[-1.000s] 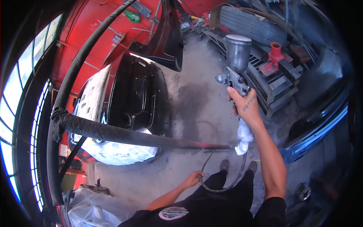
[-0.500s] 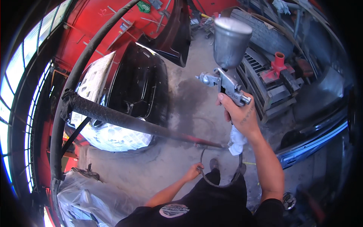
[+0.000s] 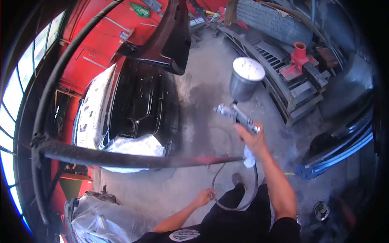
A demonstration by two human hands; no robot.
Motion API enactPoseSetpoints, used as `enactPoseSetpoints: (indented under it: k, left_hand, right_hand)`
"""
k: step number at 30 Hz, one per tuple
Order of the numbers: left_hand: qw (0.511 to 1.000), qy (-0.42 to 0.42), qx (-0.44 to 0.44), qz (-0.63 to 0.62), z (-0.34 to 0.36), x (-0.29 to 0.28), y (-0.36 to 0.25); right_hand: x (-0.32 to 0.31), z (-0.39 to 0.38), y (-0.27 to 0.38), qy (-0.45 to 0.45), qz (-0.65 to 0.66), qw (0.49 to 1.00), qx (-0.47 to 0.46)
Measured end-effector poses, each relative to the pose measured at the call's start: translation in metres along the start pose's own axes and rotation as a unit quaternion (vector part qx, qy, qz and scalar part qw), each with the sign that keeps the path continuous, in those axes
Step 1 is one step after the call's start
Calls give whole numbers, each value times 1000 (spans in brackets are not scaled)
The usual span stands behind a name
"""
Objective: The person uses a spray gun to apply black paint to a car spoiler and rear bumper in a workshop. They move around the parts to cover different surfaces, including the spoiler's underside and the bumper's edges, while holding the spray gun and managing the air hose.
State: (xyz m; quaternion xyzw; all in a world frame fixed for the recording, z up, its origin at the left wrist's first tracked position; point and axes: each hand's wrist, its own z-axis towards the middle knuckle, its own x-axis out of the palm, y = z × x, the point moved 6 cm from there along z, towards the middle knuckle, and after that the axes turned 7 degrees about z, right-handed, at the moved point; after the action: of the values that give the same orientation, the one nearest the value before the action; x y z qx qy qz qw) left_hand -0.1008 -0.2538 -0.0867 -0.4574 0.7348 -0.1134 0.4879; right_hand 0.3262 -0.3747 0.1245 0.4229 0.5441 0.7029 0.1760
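Note:
My right hand (image 3: pixel 257 141) is wrapped round the grip of a silver spray gun (image 3: pixel 239 116), its nozzle toward the left. On top of the gun sits a grey metal paint cup (image 3: pixel 245 87) with a pale lid. Some white cloth or paper (image 3: pixel 249 157) shows below that hand, by the grip. A thin dark air hose (image 3: pixel 237 209) loops down in front of my legs. My left hand (image 3: pixel 205 197) is closed on the hose at its left side. To the gun's left is a glossy black car panel (image 3: pixel 135 105), apart from the gun.
Pale masking sheet (image 3: pixel 95 109) borders the black panel. A dark curved panel (image 3: pixel 174 40) hangs beyond it. A dark pole (image 3: pixel 121 159) crosses in front. Plastic sheeting (image 3: pixel 101 216) covers something at lower left. To the right stand a metal frame (image 3: pixel 279 87), a red stand (image 3: pixel 299 60) and blue-edged panels (image 3: pixel 340 156).
The spray gun in my right hand has come lower, and its cup looks smaller. My left hand keeps the hose and sits slightly lower. The view has shifted, so the pole lies flatter.

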Motion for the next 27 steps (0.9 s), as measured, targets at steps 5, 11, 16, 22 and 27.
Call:
enactPoseSetpoints:
  k: [5, 11, 16, 22, 27]
  left_hand:
    - [997, 36, 38, 64, 28, 20, -4]
    - [997, 3, 64, 38, 84, 52, 8]
    - [982, -150, 113, 24, 132, 48, 20]
    - [962, -210, 174, -15, 176, 80, 77]
    - [942, -168, 289, 3, 213, 110, 119]
  right_hand:
    - [4, 19, -37, 44, 32, 992, -117]
    - [10, 130, -111, -28, 64, 987, -145]
    - [14, 210, -146, -144, 70, 965, -209]
    - [22, 234, -184, -130, 23, 953, -272]
    - [14, 167, -195, -110, 22, 945, -306]
